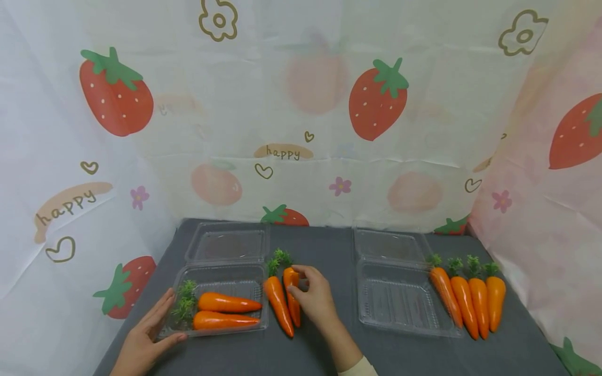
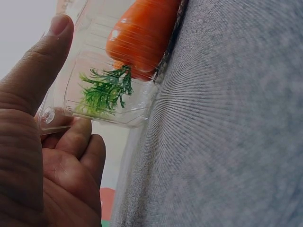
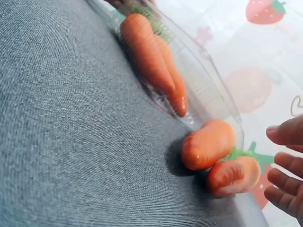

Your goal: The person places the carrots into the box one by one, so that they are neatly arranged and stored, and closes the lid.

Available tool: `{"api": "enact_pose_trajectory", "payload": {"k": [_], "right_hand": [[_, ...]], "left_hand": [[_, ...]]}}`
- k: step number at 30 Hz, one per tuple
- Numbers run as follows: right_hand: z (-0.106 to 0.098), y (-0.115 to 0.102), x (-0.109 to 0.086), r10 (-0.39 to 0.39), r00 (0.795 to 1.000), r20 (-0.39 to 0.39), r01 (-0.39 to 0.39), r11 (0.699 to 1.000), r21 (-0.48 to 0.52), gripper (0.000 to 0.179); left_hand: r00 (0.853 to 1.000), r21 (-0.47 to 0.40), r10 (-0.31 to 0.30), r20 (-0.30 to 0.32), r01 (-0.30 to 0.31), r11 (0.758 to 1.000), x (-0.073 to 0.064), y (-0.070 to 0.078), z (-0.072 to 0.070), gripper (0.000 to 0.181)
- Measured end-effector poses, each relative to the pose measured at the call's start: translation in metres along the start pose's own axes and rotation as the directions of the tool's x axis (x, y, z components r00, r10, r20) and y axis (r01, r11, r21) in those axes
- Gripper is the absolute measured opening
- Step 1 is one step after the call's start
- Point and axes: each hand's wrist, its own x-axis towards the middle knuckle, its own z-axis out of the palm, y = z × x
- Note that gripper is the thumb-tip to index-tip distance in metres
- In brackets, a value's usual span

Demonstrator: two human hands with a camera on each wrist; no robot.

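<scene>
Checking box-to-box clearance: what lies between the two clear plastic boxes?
Head view, from left box to right box: two carrots, the right hand at one of them, then bare grey cloth.

Right hand [image 3: 289, 183] is seen at right edge, thumb and fingers parted, near two carrots [image 3: 208, 144] laid on grey desk [image 3: 85, 127]. Two more carrots [image 3: 149, 56] are contained in clear box [image 3: 190, 61]; strawberry-printed sheet [image 3: 266, 10] is noted behind.

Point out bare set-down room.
Free: inside right tray, cloth in front of it, gap between left lid and right lid. Crowded: left tray holding two carrots; beside it, right hand at two loose carrots; four carrots right of right tray.
</scene>
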Motion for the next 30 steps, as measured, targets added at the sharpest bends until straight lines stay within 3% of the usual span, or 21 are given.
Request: {"api": "enact_pose_trajectory", "payload": {"k": [17, 30], "right_hand": [[0.008, 0.016, 0.001, 0.172, 0.985, -0.027, -0.173, 0.984, -0.039, 0.053], [0.020, 0.024, -0.001, 0.173, 0.985, -0.026, -0.174, 0.984, -0.044, 0.061]], "left_hand": [[1.000, 0.010, 0.026, -0.012, -0.026, 1.000, 0.003, -0.004, 0.002, 0.095], [1.000, -0.015, 0.005, -0.006, -0.005, 1.000, 0.002, -0.002, 0.000, 0.096]]}}
